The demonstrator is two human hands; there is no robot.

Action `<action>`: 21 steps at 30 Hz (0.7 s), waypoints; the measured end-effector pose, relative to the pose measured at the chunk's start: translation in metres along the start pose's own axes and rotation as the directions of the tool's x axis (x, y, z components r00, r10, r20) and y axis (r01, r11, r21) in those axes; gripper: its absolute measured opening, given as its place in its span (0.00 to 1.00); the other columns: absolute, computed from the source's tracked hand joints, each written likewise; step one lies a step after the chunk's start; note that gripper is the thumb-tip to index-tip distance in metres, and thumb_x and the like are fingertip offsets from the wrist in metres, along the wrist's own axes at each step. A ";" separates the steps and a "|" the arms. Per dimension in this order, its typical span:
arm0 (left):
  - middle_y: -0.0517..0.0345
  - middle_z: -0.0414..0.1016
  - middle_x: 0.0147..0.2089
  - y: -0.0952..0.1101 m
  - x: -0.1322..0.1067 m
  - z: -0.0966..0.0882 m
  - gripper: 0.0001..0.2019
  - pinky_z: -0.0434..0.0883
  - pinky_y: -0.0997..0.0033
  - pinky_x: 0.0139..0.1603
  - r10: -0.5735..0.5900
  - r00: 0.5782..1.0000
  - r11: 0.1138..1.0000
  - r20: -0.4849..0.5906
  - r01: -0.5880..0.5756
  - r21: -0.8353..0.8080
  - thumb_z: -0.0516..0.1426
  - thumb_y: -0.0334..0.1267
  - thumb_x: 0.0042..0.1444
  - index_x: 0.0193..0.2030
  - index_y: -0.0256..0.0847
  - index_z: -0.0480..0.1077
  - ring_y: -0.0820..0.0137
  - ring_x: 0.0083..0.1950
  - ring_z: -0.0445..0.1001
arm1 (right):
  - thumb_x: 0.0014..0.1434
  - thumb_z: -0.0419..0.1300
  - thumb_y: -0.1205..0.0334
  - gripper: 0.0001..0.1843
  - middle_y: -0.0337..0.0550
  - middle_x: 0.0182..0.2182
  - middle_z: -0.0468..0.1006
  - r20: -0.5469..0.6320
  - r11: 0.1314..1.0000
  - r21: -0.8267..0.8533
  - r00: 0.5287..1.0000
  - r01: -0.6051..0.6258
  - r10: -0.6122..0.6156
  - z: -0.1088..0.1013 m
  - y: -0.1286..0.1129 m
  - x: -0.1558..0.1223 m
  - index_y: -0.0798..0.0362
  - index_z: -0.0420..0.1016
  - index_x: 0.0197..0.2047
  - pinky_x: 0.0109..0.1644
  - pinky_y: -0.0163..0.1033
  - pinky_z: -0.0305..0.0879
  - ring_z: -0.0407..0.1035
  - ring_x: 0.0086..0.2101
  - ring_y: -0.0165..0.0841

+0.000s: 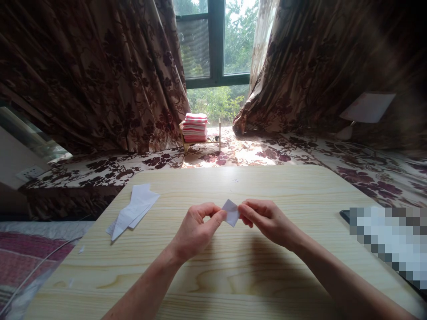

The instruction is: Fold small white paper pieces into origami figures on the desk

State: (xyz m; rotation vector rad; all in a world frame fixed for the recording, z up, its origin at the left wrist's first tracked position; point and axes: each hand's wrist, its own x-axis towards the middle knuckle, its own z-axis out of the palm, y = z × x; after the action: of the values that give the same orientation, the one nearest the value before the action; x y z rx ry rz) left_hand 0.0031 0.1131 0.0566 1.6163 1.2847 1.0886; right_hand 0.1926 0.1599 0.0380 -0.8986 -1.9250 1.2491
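Note:
A small folded square of white paper (pixel 231 213) is held up above the wooden table (pixel 213 284), turned so one corner points up. My left hand (pixel 202 226) pinches its left corner between thumb and forefinger. On the opposite side, my right hand (pixel 263 218) grips the right corner the same way, with the other fingers curled beneath. Faint crease lines show on the paper. Farther left on the tabletop lie several loose white paper pieces (pixel 136 209), overlapping and partly folded.
At the right table edge is a dark-edged object (pixel 345 215), mostly blurred out. Beyond the table, a small stand (pixel 187 146) carries folded red-and-white cloths (pixel 195 128) on a floral-covered ledge. A white lamp (pixel 367 106) stands back right. Tiny paper scraps (pixel 81 250) lie at the left edge.

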 end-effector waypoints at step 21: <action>0.64 0.62 0.21 -0.008 -0.002 0.013 0.14 0.57 0.76 0.26 -0.078 0.994 0.994 -0.080 0.071 -0.086 0.55 0.42 0.58 0.25 0.36 0.69 0.76 0.25 0.58 | 0.64 0.50 0.47 0.20 0.34 0.22 0.59 0.135 0.987 0.159 0.991 -0.025 0.003 0.021 -0.004 -0.002 0.53 0.61 0.27 0.28 0.34 0.52 0.53 0.24 0.27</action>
State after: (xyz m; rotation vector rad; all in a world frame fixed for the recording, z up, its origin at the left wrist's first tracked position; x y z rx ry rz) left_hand 0.0130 0.1115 0.0448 1.4635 1.3254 1.1585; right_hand 0.1762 0.1468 0.0351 -0.7634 -1.8912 1.4838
